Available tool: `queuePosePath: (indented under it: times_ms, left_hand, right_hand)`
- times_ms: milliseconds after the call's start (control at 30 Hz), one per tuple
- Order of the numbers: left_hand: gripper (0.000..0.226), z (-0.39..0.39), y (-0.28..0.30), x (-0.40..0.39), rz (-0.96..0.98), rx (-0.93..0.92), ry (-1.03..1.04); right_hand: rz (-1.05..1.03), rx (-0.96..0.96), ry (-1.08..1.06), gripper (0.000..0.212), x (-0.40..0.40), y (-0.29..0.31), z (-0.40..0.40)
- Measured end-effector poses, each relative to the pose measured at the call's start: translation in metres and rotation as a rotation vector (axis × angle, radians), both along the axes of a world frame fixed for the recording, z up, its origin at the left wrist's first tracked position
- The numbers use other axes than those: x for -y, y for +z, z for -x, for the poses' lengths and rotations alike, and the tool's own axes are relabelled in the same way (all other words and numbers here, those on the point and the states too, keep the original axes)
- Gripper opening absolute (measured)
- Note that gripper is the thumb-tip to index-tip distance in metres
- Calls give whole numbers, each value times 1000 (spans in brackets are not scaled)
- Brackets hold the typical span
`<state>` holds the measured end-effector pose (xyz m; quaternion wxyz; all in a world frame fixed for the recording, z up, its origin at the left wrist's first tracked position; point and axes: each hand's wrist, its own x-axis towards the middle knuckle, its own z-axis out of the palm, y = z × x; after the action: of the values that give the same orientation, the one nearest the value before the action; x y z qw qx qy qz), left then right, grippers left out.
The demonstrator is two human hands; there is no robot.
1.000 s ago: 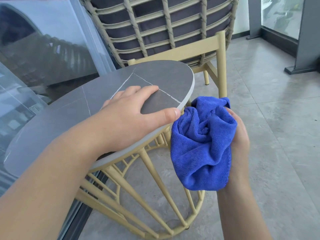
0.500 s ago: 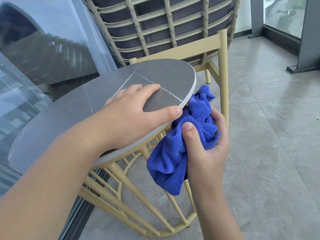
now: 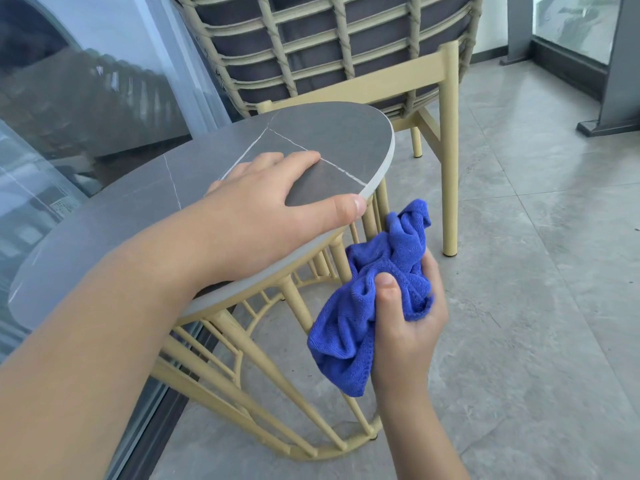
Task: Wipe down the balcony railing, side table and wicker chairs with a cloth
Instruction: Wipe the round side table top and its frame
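A round side table point(image 3: 332, 133) with a grey stone top and a yellow cage frame stands in front of me. My left hand point(image 3: 263, 209) rests flat on the top, its thumb hooked over the near right edge. My right hand point(image 3: 408, 306) grips a bunched blue cloth point(image 3: 363, 306) and holds it against the frame's upright bars, just under the tabletop rim. Behind the table stands a wicker chair point(image 3: 332, 46) with a dark cushion and yellow legs.
A glass panel point(image 3: 86, 98) runs along the left, close to the table. Grey floor tiles point(image 3: 536, 271) spread to the right. A dark railing post and its base point(image 3: 616, 98) stand at the far right with more glass behind.
My right hand has brought the cloth down and in, from beside the tabletop edge to the frame's bars below the rim. My left hand has stayed on the top.
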<state>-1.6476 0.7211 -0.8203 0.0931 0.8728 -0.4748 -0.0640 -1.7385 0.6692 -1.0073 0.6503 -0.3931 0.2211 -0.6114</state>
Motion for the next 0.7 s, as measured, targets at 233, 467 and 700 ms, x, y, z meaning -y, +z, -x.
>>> queuePosePath:
  times_ms: [233,467,700]
  left_hand:
    - [100,1,0,0,-15,10,0]
    - [97,-1,1,0,-9,11,-16]
    - [94,0,0,1,-4,-4,-20]
  right_hand:
    - [-54,-108,-15,57,-2,-54,-2]
    - [-176,-212,-41,59,-7,-98,-4]
    - [-319,-387,-50,59,-14,-147,0]
